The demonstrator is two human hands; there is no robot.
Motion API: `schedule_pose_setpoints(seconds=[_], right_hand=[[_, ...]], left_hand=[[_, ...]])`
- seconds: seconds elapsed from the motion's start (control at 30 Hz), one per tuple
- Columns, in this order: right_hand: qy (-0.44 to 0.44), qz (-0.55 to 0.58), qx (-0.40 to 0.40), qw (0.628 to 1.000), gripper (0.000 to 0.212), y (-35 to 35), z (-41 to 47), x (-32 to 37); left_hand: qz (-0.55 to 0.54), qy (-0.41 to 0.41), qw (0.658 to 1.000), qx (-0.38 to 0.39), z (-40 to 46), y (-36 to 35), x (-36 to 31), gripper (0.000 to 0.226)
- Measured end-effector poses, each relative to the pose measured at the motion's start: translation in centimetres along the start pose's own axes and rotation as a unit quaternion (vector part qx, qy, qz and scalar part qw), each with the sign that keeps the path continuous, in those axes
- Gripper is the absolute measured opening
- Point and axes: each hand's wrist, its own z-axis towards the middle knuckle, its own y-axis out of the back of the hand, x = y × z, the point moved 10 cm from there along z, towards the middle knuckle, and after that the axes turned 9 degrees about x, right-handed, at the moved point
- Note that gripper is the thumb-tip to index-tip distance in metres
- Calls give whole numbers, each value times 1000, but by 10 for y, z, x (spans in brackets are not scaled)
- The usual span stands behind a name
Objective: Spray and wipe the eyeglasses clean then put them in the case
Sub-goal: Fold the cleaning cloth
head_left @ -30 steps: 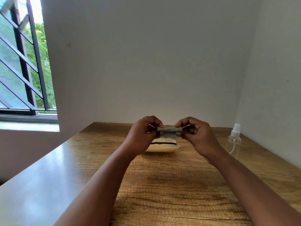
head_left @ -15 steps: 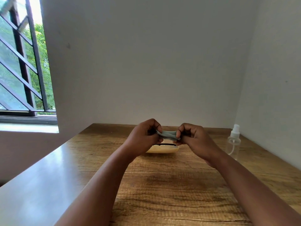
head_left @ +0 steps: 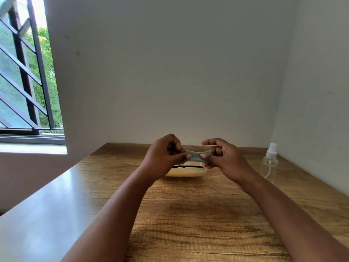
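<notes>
grey-green cloth [head_left: 196, 156] stretched taut above open cream case [head_left: 186, 172]; clear spray bottle [head_left: 270, 160] upright.

Bare forearms [head_left: 117, 210]; no sleeves

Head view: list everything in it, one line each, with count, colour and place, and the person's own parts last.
cloth: one, grey-green, stretched in the air between both hands above the case
case: one, cream with a dark strip across its top, on the table behind the hands, partly hidden
spray bottle: one, clear with a white nozzle, upright on the table near the right wall
table: one, brown wood grain, filling the lower frame
window: one, dark bars, green foliage outside, upper left
walls: two, pale grey, behind and to the right
left hand: one, pinches the cloth's left end
right hand: one, pinches the cloth's right end
</notes>
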Motion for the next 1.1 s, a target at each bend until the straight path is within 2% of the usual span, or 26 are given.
schedule_pose_setpoints(seconds=[0.07, 0.13, 0.2, 0.27, 0.33, 0.4, 0.5, 0.67, 0.8, 1.1], right_hand=[[-9, -40, 6, 999, 10, -2, 1, -2], [-17, -65, -6, 998, 7, 2, 1, -4], [-27, -84, -29, 996, 7, 8, 1, -6], [-35, -93, -41, 994, 8, 11, 1, -8], [-42, -103, -40, 993, 8, 11, 2, -9], [-48, -111, -33, 992, 9, 8, 2, -11], [-50, -123, -28, 991, 10, 6, 2, -11], [-52, -122, -26, 991, 13, 4, 0, -9], [-50, -134, -21, 989, 16, 0, 0, -8], [-15, -256, 18, 966, 13, -51, 1, 2]], left_hand=[[8, -10, 1000, -6, 1, 0, -1, 21], [38, 0, 998, -49, 1, 10, 2, 16], [148, 38, 979, -133, -1, 32, 11, 17], [256, 87, 944, -189, -6, 53, 22, 22], [277, 153, 931, -181, -7, 62, 42, 32], [238, 211, 937, -142, -8, 59, 62, 43], [186, 253, 944, -98, -9, 50, 77, 53], [165, 234, 952, -108, -7, 54, 75, 46], [105, 215, 962, -131, -9, 57, 73, 49], [175, 152, 965, -125, -5, 47, 50, 32]])
